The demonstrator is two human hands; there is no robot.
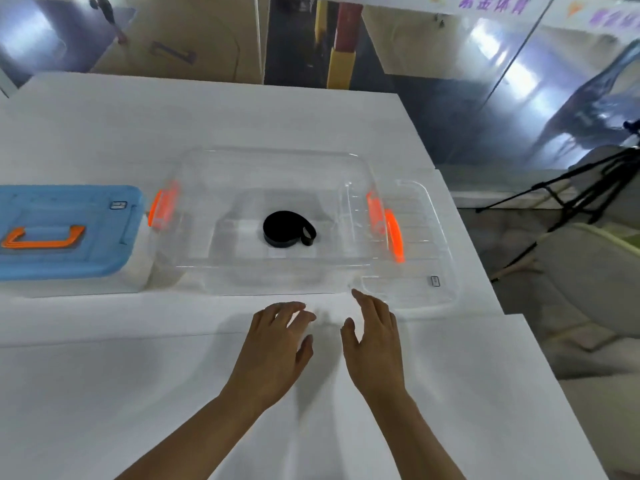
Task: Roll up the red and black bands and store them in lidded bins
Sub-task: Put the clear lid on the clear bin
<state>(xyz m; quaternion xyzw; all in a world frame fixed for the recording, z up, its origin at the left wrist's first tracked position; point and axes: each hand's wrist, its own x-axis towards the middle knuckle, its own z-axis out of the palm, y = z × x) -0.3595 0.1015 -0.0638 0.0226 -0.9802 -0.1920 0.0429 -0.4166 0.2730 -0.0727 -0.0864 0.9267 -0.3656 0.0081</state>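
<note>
A rolled black band (288, 228) lies on the floor of a clear plastic bin (194, 168) with orange side latches, at the middle of the white table. The bin's clear lid (440, 258), with an orange handle, lies just right of the bin, partly against its right side. A second bin with a blue lid (69, 233) and orange handle stands closed at the left. My left hand (277, 341) and right hand (375, 337) hover side by side in front of the clear bin, fingers relaxed, holding nothing. No red band is visible.
The white table (138, 393) stretches wide toward me and ends at its right edge near the lid. Beyond that edge stand a black tripod (571, 199) and pale cushioned furniture (588, 271). Cardboard boxes (173, 36) stand behind the table.
</note>
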